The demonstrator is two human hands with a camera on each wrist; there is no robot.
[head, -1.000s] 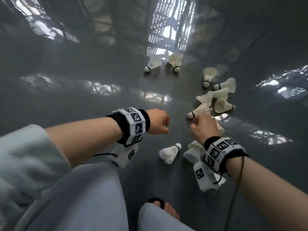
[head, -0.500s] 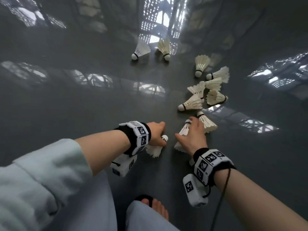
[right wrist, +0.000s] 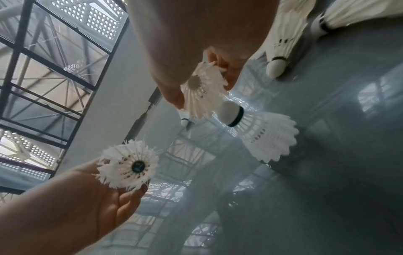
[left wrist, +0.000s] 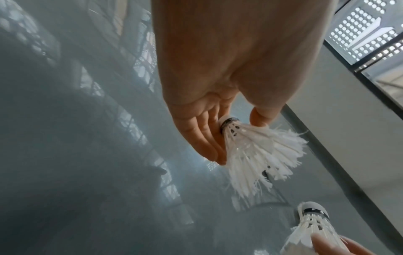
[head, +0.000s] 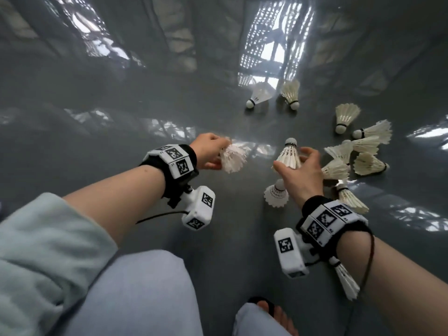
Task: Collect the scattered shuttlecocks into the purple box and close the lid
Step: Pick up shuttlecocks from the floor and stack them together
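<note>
Both hands have risen off the floor, each pinching one shuttlecock: left hand grips a frayed shuttlecock, right hand a neater shuttlecock. Eleven more shuttlecocks lie scattered on the floor around the right hand.

Glossy grey floor across the frame, perforated window panels upper left, sandalled foot at bottom edge

Person wearing: pale green sleeve, light blue trousers, dark sandal; black wristbands bearing white marker-printed blocks, white camera units trailing black cables.
</note>
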